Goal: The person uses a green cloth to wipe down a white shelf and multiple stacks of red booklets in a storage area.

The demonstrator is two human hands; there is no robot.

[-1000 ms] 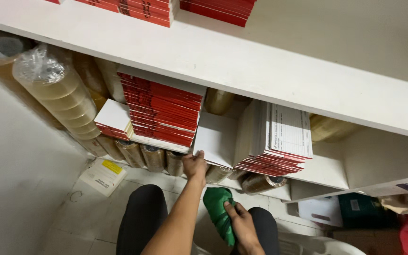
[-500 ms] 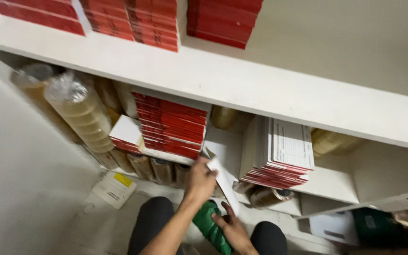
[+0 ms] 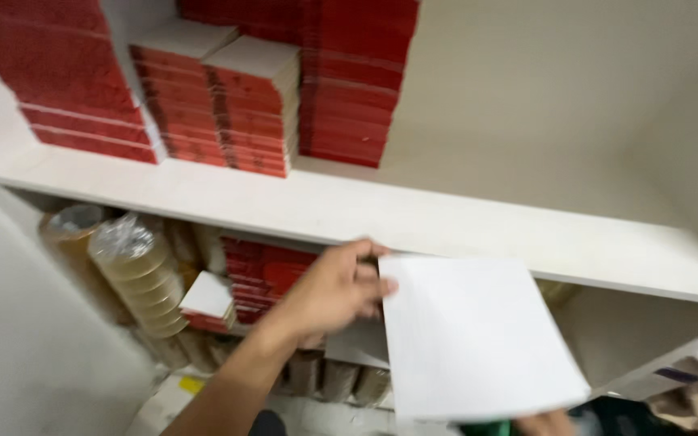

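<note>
My left hand [image 3: 329, 291] is raised in front of the white shelf board [image 3: 462, 230], shut on the left edge of a white booklet [image 3: 474, 335]. The booklet is held flat and tilted, with its blank cover facing up. Below the booklet, at the bottom edge, only a strip of my right hand [image 3: 544, 422] shows, next to a sliver of green cloth [image 3: 486, 428]. Its fingers are hidden.
Stacks of red-edged books [image 3: 244, 105] fill the left of the upper shelf. Below the board are a wrapped column of brown tape rolls [image 3: 135, 274], more red books [image 3: 264, 274] and a small white-topped stack [image 3: 208, 297]. A pale wall stands at the left.
My left hand pulled the white booklet off the lower shelf and lifted it up before the shelf board. The view tilted up, and my right hand and the green cloth dropped to the bottom edge.
</note>
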